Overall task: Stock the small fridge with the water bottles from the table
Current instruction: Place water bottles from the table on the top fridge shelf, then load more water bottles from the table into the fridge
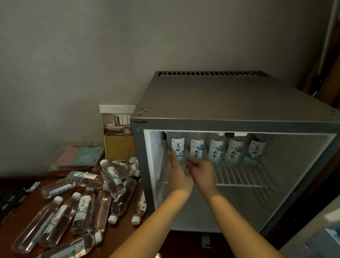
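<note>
Dim room around me; the white interior of the small silver fridge [241, 163] glows brightest. My fingertips [191, 161] blur, and edges bow outward.

1. The table [35, 205], dark reddish wood, fills the lower left of the frame.
2. A heap of clear water bottles [88, 195] with white caps lies on its side across it, some bottles overlapping.
3. The small fridge [233, 120] stands on it at centre right, its door open.
4. Behind the heap, at middle left, lie a flat clear packet of folded cloths [76, 156] and an upright printed card [117, 132].
5. The wire shelf [241, 176] inside the fridge carries five upright bottles [216, 149] in a row at the back.
</note>
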A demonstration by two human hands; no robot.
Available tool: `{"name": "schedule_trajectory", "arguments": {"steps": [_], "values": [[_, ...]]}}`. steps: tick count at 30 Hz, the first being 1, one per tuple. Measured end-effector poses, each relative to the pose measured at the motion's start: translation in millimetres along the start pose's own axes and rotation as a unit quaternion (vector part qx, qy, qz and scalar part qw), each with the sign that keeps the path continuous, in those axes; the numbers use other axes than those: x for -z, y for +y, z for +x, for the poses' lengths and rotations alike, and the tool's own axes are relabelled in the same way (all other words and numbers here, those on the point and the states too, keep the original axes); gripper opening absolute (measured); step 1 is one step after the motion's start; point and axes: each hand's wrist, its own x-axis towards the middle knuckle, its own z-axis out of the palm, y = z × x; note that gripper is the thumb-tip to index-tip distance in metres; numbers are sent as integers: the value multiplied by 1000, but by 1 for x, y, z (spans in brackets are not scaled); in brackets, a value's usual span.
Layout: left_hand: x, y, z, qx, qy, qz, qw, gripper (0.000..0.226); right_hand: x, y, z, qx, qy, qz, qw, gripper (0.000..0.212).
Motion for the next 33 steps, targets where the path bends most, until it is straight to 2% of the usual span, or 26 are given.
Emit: {"name": "schedule_trajectory", "arguments": {"steps": [5, 9, 12, 17, 20, 22, 26, 30, 33], "values": [[15, -49, -30, -30, -118, -17, 992, 58, 6, 3, -17, -59, -17, 66, 996, 28], [42, -98, -60, 21, -219, -30, 975, 34, -8, 13, -46, -118, -36, 117, 985, 26], [67, -139, -76, 78, -249, -3, 965, 28, -31, 33, -77, -161, -80, 140, 974, 22], [121, -208, -88, 168, -201, 63, 963, 28, -74, 72, -120, -207, -245, 24, 947, 18], [154, -240, -86, 199, -134, 103, 965, 30, -104, 86, -131, -223, -385, -55, 894, 17], [177, -255, -82, 200, -88, 127, 968, 30, -127, 92, -135, -228, -438, -104, 864, 26], [220, -283, -73, 200, -46, 216, 954, 35, -182, 95, -139, -240, -453, -153, 845, 35], [250, -315, -68, 212, -79, 312, 923, 48, -235, 90, -138, -237, -439, -128, 857, 28], [263, -334, -62, 178, -112, 356, 910, 52, -269, 85, -138, -240, -412, -98, 873, 24]]}}
